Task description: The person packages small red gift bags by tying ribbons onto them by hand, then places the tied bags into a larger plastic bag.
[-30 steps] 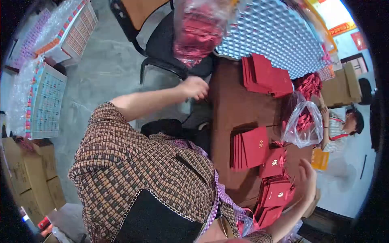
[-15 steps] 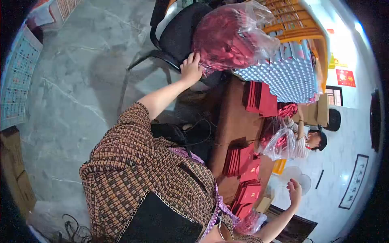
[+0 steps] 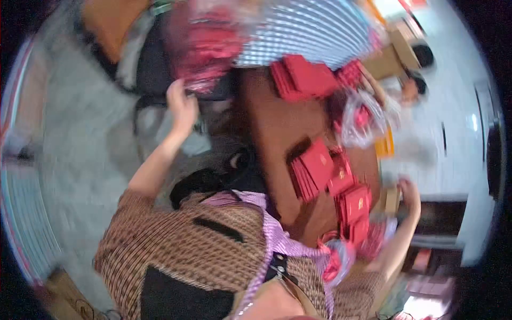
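Note:
My left hand (image 3: 182,109) is at the lower edge of a clear plastic bag of red items (image 3: 205,50), which rests on a black chair (image 3: 152,64). Its fingers are smeared by motion, so their grip cannot be made out. My right hand (image 3: 409,194) is raised beyond the brown table's far side, loosely bent with nothing visible in it. Between the hands, red folders or bags stand in stacks on the brown table (image 3: 266,122): one stack (image 3: 306,77) near the top, another (image 3: 312,168) in the middle and more (image 3: 354,205) lower down.
A co-worker (image 3: 392,96) is across the table, beside a clear bag with red items (image 3: 362,117). A large blue-and-white patterned stack (image 3: 309,32) lies at the top. Cardboard boxes (image 3: 389,56) stand behind, and an orange tray (image 3: 384,144) sits at the table's far edge.
The view has turned, and the chair, bag and my left hand appear further left. My right hand appears higher and further right. More of the table shows.

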The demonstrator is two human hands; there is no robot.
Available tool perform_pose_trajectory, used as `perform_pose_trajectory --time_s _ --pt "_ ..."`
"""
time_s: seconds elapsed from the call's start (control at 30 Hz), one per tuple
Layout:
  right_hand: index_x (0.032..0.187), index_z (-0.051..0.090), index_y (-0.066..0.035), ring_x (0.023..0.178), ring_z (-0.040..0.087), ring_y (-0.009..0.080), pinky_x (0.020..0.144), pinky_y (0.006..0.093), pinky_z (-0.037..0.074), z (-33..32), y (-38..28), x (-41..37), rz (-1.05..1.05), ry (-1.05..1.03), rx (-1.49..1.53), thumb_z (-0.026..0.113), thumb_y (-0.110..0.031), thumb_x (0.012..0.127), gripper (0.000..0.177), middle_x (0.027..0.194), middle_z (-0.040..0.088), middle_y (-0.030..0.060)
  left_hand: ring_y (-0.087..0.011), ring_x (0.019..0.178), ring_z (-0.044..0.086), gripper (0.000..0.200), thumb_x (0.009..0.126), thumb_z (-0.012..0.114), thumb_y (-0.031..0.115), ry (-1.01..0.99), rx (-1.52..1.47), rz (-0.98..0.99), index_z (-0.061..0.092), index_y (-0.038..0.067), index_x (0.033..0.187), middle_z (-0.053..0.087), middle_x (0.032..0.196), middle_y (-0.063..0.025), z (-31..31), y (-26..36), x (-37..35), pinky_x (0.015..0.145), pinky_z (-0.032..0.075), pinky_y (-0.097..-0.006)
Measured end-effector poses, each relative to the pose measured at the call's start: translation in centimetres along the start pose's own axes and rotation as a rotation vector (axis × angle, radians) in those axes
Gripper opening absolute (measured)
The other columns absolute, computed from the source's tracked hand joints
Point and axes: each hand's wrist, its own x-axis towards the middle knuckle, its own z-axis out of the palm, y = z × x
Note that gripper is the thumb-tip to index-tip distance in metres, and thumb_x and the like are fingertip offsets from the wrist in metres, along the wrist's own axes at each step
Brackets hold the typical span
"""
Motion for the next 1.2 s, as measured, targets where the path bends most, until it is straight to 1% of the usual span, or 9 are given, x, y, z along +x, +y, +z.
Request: perform_pose_trajectory --time_s 0.23,0.47,0.57,0.67,0.73,0.93,1.03,1.13,1.2 --pt "0.102 0.062 0.0 0.089 0.061 0.0215 0.081 0.0303 0.045 3.7 6.3 4.8 -0.023 0.24 0.021 0.052 -0.017 0.083 0.027 0.097 0.065 0.0142 -0.0224 0.107 0.048 0.041 0.078 0.06 0.006 -0.526 -0.482 0.287 0.048 0.001 0.117 0.044 0.123 -0.0125 8.1 19.2 0.5 0.086 0.04 -0.0304" --pt "0.104 0.063 -0.007 0.092 0.061 0.0229 0.081 0.0316 0.046 10.8 3.3 19.3 -0.319 0.411 0.513 0.057 -0.009 0.079 0.026 0.098 0.064 0.0138 -0.0345 0.119 0.04 0.068 0.069 0.068 0.046 -0.668 -0.091 0.74 0.048 0.002 0.117 0.042 0.126 -0.0202 32.5 33.9 0.0 0.097 0.034 -0.0441" --pt "0.109 0.06 -0.007 0.093 0.061 0.0253 0.083 0.0327 0.046 11.8 -0.2 24.9 -0.481 0.509 0.41 0.054 -0.006 0.081 0.028 0.1 0.063 0.0147 -0.0384 0.118 0.04 0.08 0.063 0.068 0.056 -0.892 0.156 0.642 0.046 0.006 0.121 0.038 0.132 -0.0201 41.0 37.1 0.3 0.093 0.037 -0.0475" --pt "0.111 0.057 -0.006 0.096 0.059 0.0251 0.085 0.0317 0.045 12.3 -2.2 30.7 -0.721 0.582 0.422 0.052 -0.005 0.082 0.03 0.103 0.062 0.0139 -0.0392 0.096 0.056 0.044 0.076 0.057 0.042 -1.089 0.101 0.613 0.06 0.002 0.094 0.06 0.099 -0.0193 46.7 38.0 1.3 0.081 0.044 -0.0494" --pt "0.114 0.054 -0.005 0.1 0.058 0.0241 0.087 0.0303 0.044 12.3 -3.3 32.5 -0.88 0.602 0.484 0.051 -0.004 0.083 0.031 0.107 0.061 0.0129 -0.0391 0.084 0.059 0.028 0.08 0.048 0.025 -0.909 -0.102 0.682 0.062 0.001 0.085 0.061 0.087 -0.0224 48.7 37.6 1.7 0.077 0.047 -0.0451" --pt "0.113 0.056 -0.009 0.101 0.056 0.0327 0.087 0.0392 0.043 12.3 -2.9 35.1 -0.545 0.425 0.278 0.047 -0.032 0.089 0.034 0.107 0.059 0.0171 -0.0404 0.084 0.057 0.026 0.077 0.047 0.021 -0.862 -0.286 0.546 0.059 -0.002 0.077 0.059 0.082 -0.0251 49.8 38.2 4.0 0.075 0.045 -0.0456" --pt "0.116 0.054 -0.007 0.104 0.053 0.0333 0.089 0.038 0.042 12.9 -2.4 35.5 -0.563 0.107 0.236 0.043 -0.034 0.091 0.038 0.111 0.057 0.0172 -0.0346 0.073 0.061 0.027 0.077 0.046 0.019 -0.955 -0.33 0.416 0.061 -0.004 0.075 0.06 0.075 -0.0247 51.4 37.7 5.1 0.066 0.046 -0.0435" --pt "0.114 0.053 -0.001 0.108 0.051 0.0326 0.092 0.039 0.04 14.8 -2.5 33.5 -0.642 -0.065 0.157 0.044 -0.029 0.09 0.039 0.12 0.052 0.0177 -0.0162 0.055 0.053 0.017 0.079 0.049 0.013 -1.076 -0.457 0.01 0.06 0.001 0.078 0.058 0.066 -0.007 51.3 38.3 7.3 0.049 0.041 -0.03" --pt "0.117 0.053 -0.008 0.103 0.054 0.033 0.088 0.0433 0.041 17.2 -1.7 32.6 -0.695 0.141 0.126 0.044 -0.026 0.086 0.037 0.114 0.056 0.0156 -0.022 0.059 0.059 0.019 0.081 0.045 0.009 -1.239 -0.764 -0.37 0.058 -0.003 0.087 0.06 0.072 -0.0121 53.2 37.4 9.7 0.054 0.05 -0.0334"
